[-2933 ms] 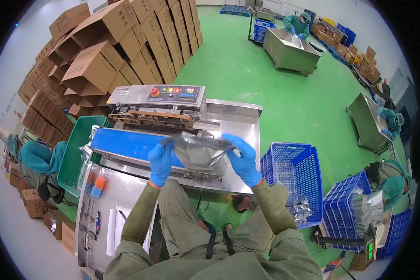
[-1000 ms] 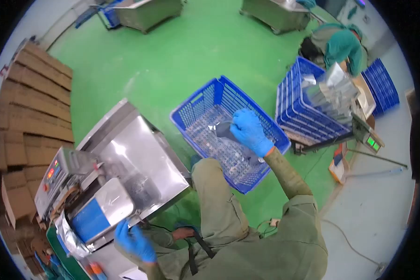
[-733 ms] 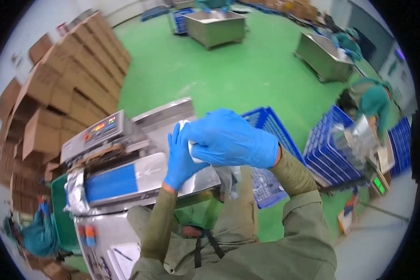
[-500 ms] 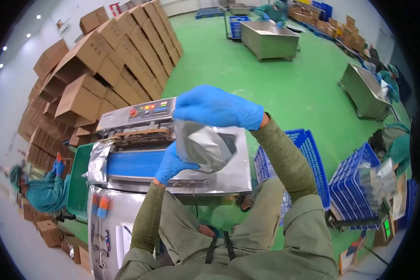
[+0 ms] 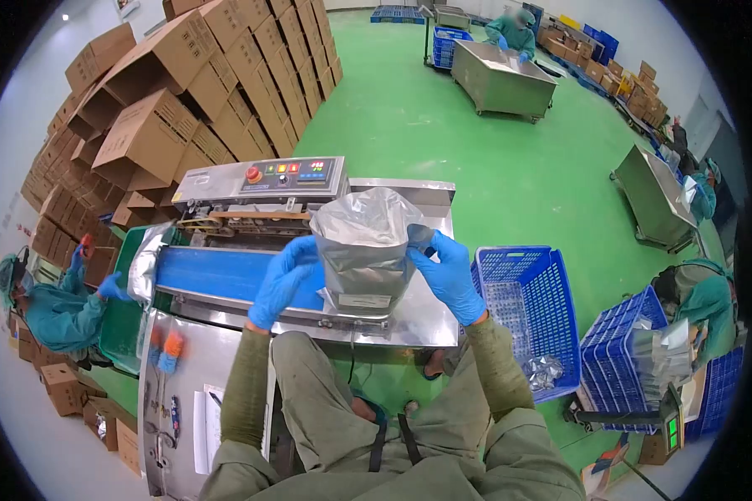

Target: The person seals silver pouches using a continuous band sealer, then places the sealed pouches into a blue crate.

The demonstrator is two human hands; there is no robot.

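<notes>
A silver foil pouch stands upright over the steel bed of the sealing machine, held between both blue-gloved hands. My left hand grips its left side, my right hand its right edge near the top. The machine's blue conveyor belt runs just left of the pouch, and another foil pouch lies at the belt's left end.
A blue crate with foil pouches stands at my right, more blue crates beyond it. Stacked cardboard boxes rise behind the machine. A person in teal works at left, others at steel carts on the green floor.
My right hand took a pouch from the blue crate, brought it to the machine, and both hands now hold it upright. The view swung back from the crate to the machine.
</notes>
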